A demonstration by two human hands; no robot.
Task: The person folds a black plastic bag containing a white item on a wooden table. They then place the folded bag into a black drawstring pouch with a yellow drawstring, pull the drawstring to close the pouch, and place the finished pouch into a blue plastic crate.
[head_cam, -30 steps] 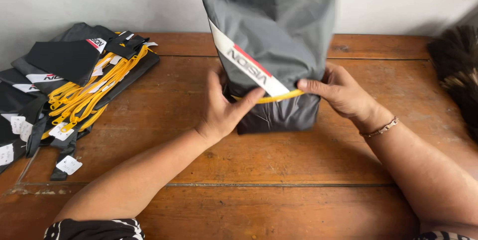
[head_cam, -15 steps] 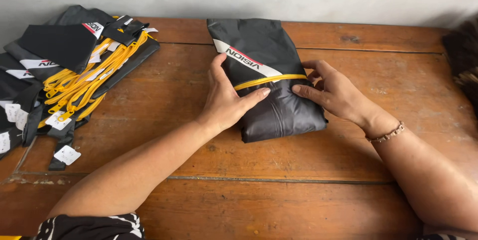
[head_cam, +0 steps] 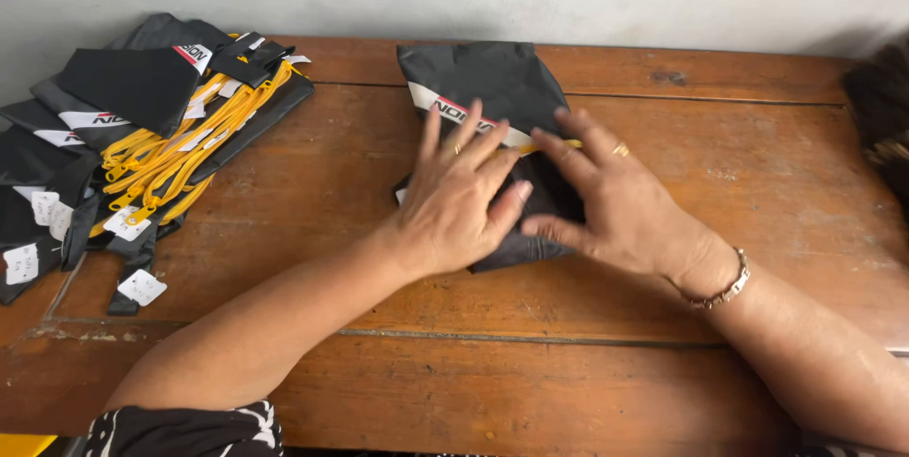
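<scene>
Head view, looking down on a wooden table (head_cam: 663,372). A folded dark grey bag (head_cam: 492,88) with a white band and a yellow strap is lying flat near the far edge of the table, at the centre of the frame. The left hand (head_cam: 459,197) and the right hand (head_cam: 606,201) are both lying palm-down on the bag's near half, fingers spread and flat, gripping nothing; the two hands are side by side and appear to be meeting near the thumbs, though actual contact cannot be confirmed. Together they are covering most of the lower part of the bag, so its near edge is showing only as a dark corner below the palms, and the yellow strap is showing only as a short piece between the fingers. A ring is sitting on each hand, and a chain bracelet (head_cam: 724,288) is circling the right wrist. At the left, well apart from the hands, a stack of similar bags (head_cam: 142,125) with yellow straps and white tags is running off the frame edge. At the right edge, a dark fuzzy object (head_cam: 881,107) is cut off and cannot be identified.
</scene>
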